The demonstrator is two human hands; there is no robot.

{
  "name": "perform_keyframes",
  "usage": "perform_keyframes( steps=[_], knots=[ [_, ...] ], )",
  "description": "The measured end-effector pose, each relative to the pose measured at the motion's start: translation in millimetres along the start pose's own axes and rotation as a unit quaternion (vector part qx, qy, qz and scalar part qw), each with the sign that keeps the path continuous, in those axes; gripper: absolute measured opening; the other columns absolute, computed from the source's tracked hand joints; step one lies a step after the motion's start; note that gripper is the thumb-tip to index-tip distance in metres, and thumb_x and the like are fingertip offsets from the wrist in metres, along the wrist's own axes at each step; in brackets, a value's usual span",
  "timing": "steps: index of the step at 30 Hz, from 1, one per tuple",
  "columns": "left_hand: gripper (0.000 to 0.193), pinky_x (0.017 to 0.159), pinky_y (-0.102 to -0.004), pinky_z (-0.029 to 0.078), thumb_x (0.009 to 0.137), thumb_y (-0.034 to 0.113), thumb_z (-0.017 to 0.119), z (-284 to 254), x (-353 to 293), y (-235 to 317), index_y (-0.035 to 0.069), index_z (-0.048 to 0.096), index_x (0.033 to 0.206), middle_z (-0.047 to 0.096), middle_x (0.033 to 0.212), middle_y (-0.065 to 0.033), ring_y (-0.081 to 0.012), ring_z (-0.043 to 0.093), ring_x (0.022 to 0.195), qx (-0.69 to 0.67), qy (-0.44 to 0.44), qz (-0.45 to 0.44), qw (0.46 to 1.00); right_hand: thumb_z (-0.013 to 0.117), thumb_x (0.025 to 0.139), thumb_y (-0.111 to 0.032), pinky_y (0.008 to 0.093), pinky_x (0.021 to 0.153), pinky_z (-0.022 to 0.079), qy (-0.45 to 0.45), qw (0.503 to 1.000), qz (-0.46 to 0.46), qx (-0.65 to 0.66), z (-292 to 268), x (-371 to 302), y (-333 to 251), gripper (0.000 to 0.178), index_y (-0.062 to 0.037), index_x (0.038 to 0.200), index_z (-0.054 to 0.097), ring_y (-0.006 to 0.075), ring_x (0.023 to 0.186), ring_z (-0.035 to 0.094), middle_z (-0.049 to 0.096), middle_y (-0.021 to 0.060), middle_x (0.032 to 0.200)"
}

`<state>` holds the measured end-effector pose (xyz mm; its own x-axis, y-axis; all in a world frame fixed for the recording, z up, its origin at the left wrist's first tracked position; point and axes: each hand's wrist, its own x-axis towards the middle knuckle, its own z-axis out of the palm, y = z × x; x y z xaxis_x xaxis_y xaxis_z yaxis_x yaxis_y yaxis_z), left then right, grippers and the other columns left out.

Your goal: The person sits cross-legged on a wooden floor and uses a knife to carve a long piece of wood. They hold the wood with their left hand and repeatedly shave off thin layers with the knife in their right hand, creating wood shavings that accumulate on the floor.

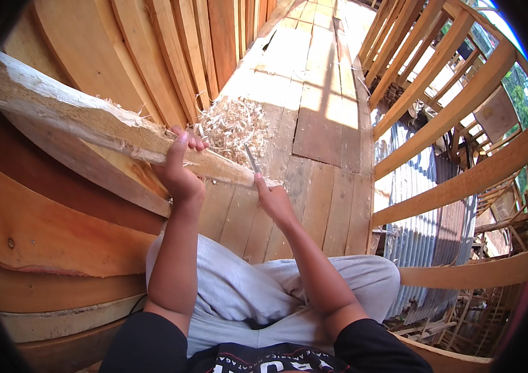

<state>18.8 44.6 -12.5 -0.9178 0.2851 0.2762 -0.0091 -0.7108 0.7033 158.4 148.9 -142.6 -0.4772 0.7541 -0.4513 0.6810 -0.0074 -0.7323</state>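
A long, rough wooden pole (99,121) slants from the upper left down toward the middle, its surface partly stripped and pale. My left hand (180,165) is wrapped round it from below, with the thumb on top. By the pole's near end, my right hand (269,193) is closed on a knife (251,158), whose narrow blade points up and away from me. The knife's handle is hidden in my fingers. I cannot tell whether the blade touches the wood.
A heap of curled wood shavings (234,127) lies on the plank floor (320,193) beyond my hands. Upright boards (133,56) form the left wall. A slatted wooden railing (457,180) runs along the right, with corrugated metal sheets (419,217) below. My legs fill the near middle.
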Motion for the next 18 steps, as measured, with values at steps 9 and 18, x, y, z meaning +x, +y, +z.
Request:
perform_keyframes(
  steps=[9,18],
  knots=[
    [0.01,0.067,-0.0356,0.05,0.082,0.008,0.059,-3,0,-1,0.003,0.052,0.088,0.049,0.072,-0.0052,-0.0173,0.051,0.066,-0.013,0.005,-0.007,1.0,0.046,0.091,-0.068,0.0294,0.035,0.012,-0.154,0.953,0.105,0.238,-9,-11,-12,0.063,-0.017,0.057,0.033,0.0084,0.037,0.019,0.025,-0.0058,0.049],
    [0.012,0.066,-0.0348,0.049,0.081,0.007,0.06,-2,0,0,0.002,0.052,0.088,0.05,0.073,-0.0064,-0.0174,0.051,0.067,-0.012,-0.003,-0.006,1.0,0.045,0.092,-0.068,0.0293,0.039,0.008,-0.21,0.923,0.118,0.301,-11,-4,0,0.061,-0.0209,0.058,0.024,0.0081,0.039,0.014,0.02,-0.0076,0.05]
  ],
)
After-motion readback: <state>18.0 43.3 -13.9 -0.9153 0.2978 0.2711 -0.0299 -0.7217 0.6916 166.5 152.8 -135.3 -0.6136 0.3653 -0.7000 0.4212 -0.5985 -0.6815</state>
